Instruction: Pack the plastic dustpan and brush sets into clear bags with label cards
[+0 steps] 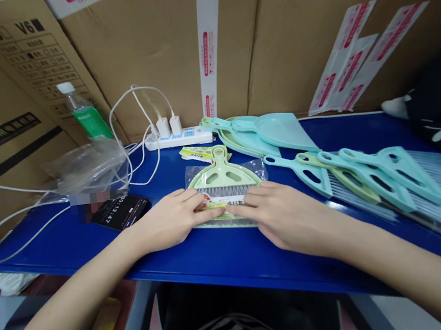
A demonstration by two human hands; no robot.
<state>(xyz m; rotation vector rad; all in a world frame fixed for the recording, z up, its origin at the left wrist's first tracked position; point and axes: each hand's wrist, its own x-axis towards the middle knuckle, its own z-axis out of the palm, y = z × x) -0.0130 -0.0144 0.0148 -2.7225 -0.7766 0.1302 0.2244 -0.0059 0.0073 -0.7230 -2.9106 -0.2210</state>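
A light green dustpan and brush set (230, 174) lies flat in a clear plastic bag near the table's front edge, handle pointing away from me. Across its grey bristles sits a printed label card (219, 202). My left hand (171, 219) rests on the bag's left side, fingers stretched onto the label. From the right, my right hand (286, 213) presses on the card, its index finger extended and the others slightly bent. The index fingertips of both hands nearly meet over the label. Neither hand is wrapped around the set; both are open, and their undersides are hidden.
Loose dustpans (276, 131) lie at the back, and several brushes (383, 177) overlap at right. Behind the set are label cards (197, 154) and a power strip (196, 136). A phone (124, 211), plastic bags (88, 168), white cables and a bottle (90, 119) occupy the left.
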